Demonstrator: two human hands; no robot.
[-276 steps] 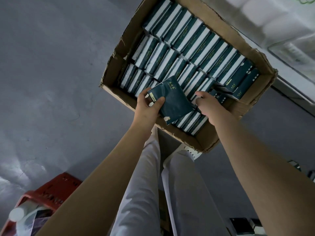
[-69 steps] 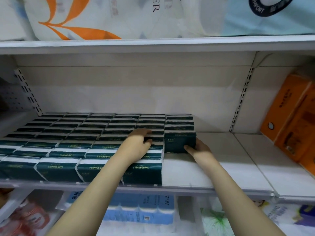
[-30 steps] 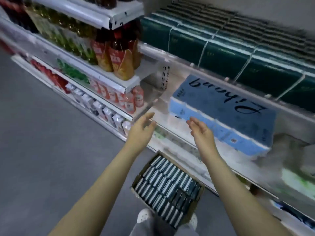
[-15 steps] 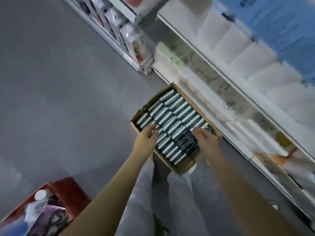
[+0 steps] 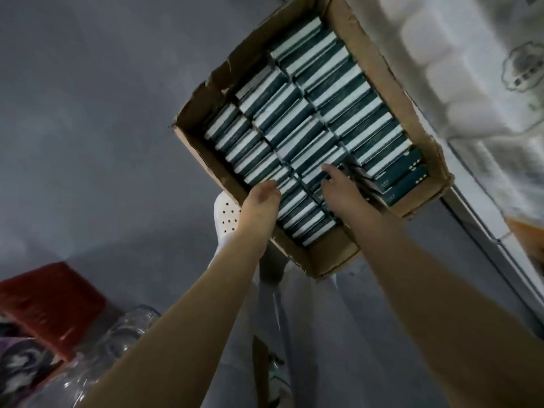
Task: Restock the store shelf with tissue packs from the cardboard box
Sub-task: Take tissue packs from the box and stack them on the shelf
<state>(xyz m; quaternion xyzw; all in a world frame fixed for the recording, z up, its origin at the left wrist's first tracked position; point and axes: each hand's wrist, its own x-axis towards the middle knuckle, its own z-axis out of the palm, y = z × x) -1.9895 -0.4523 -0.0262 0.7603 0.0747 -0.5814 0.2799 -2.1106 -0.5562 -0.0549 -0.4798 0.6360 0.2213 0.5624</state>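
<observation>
Box: cardboard, open, on the grey floor, centre to far.
Packs: dark green, standing on edge in rows, filling the box.
Left hand: over the near-left row, fingertips bent onto packs; cannot tell if it holds one.
Right hand: on the middle rows, fingers stretched out, holding nothing.
Rolls: white, wrapped, right of the box.
Crate: red, near left.
</observation>
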